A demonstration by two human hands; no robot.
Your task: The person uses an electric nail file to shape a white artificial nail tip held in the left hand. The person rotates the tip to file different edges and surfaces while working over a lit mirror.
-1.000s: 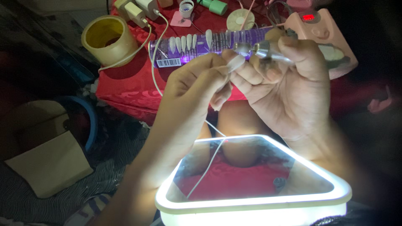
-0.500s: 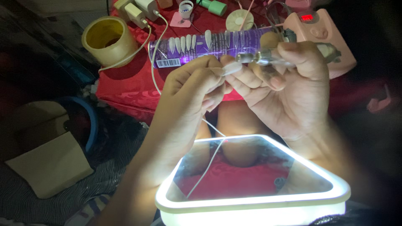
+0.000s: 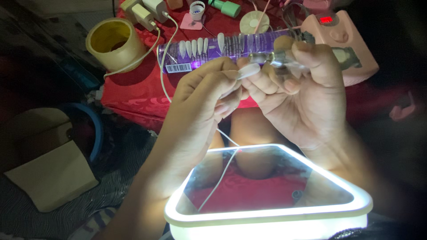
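Left hand pinches a nail tip, now raised toward 12 o'clock against the drill gripped in the right hand, so filing contact holds.

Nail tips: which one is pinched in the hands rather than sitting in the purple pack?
The loose pale nail tip, pinched by the left hand against the right hand's metal drill handpiece; the others sit in the purple pack.

Pale nail tip against metal drill

You have two hands, one lit mirror, one tape roll, two chargers, one nail drill.
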